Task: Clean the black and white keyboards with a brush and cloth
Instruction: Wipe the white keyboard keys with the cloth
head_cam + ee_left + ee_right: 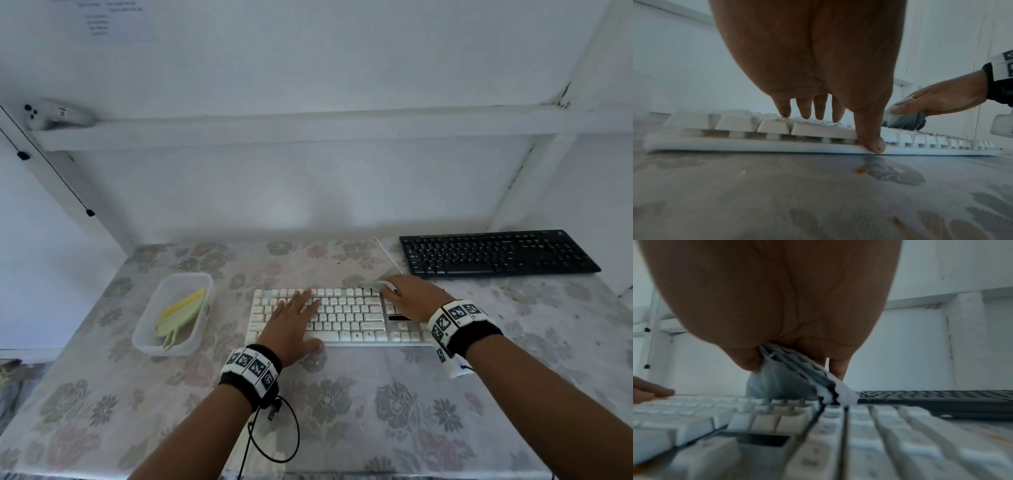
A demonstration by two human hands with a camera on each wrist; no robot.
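Note:
The white keyboard (346, 317) lies at the table's centre. My left hand (294, 318) rests flat on its left keys, fingers (805, 112) straight and thumb at the front edge (756, 146). My right hand (411, 298) grips a folded grey cloth (378, 284) and presses it on the keyboard's upper right keys; the cloth (789, 381) bunches under the palm onto the white keys (838, 426). The black keyboard (496, 253) lies at the back right, seen behind the cloth as a dark slab (941, 399). A yellow-green brush (180, 317) lies in a clear tub.
The clear plastic tub (144, 337) stands left of the white keyboard. A floral tablecloth (342, 404) covers the table. White walls and a shelf ledge (274, 130) close the back. A small orange crumb (859, 170) lies near my thumb.

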